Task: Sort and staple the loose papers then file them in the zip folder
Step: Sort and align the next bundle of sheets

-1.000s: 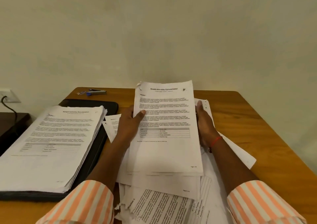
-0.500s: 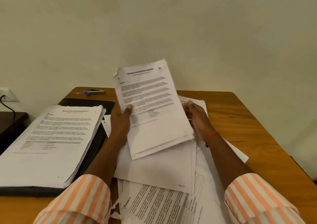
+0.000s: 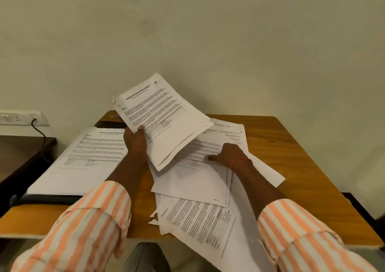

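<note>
1. Loose papers (image 3: 193,180) lie fanned and overlapping in the lower middle of the frame on the counter (image 3: 291,157). Some hang over its near edge. A thin sheaf (image 3: 166,123) of them is held up, tilted, at the centre.
2. The left hand (image 3: 135,140) grasps that sheaf at its lower left edge, thumb on the printed face. The sheaf's free corner droops toward the pile.
3. The right hand (image 3: 229,153) lies released and flat on the spread sheets, gripping nothing and pinning them down.
4. By my judgement the sheets are light, limp and slick against each other, so a 1-handed edge pinch lets them sag and fan out. Taking hold with 2 hands at opposite long edges, or near the top corner where a staple would go, should keep them square.
5. The edges look fragile: a torn corner (image 3: 154,217) shows at the lower middle, so lifting is safer than dragging.
6. A thick sorted stack (image 3: 83,159) sits at centre left on what looks like the dark zip folder (image 3: 41,200). It probably needs both hands underneath to move it.
</note>
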A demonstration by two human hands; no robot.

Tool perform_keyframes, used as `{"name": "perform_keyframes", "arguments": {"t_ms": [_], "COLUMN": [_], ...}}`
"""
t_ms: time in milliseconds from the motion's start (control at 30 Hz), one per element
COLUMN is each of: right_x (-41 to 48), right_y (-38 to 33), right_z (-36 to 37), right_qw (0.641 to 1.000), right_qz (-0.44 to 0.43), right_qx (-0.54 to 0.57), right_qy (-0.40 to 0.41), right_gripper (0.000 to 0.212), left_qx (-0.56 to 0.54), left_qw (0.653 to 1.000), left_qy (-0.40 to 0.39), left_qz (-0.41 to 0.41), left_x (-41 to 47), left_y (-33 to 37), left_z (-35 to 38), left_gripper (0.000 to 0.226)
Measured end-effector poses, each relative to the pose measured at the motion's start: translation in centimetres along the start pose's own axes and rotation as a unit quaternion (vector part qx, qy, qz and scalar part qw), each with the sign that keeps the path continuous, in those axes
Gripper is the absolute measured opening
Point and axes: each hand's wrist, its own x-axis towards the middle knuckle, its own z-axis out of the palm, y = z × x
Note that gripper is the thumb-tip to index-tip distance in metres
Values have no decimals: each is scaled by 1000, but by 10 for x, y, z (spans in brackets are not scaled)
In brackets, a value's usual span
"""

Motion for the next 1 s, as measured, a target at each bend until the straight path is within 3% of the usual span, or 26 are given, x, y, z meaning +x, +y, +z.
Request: {"name": "perform_keyframes", "arguments": {"t_ms": [100,233,367,467,533,567,667,833,1000], "right_x": [-7,-5,-3,-2,-3,-4,-7,-5,-5], "right_y": [-6,-12,-1,15,23,28,39,41,40], "right_z": [17,16,11,13,17,18,21,23,24], "right_qw": [994,992,988,964,930,901,847,817,829], "right_qz": [50,92,119,96,70,63,53,51,49], "right_qx": [-92,-85,99,213,302,366,472,530,510], "right_qy": [-15,-7,7,128,196,223,238,224,223], "right_gripper": [91,89,53,3,30,34,18,14,19], "left_qx": [2,17,72,113,131,136,141,127,118], "left_qw": [999,999,991,977,970,968,967,968,970], "left_qy": [-8,-24,-107,-180,-204,-212,-212,-214,-215], "left_qz": [-34,-34,-33,-5,-10,-9,-1,15,2], "left_x": [-7,-23,-35,-41,-42,-42,-44,-44,-40], "left_y": [1,-3,-15,-21,-28,-32,-38,-38,-42], "left_z": [-7,-14,-21,-20,-21,-22,-28,-32,-34], "left_gripper": [40,41,36,28,27,27,27,26,26]}}
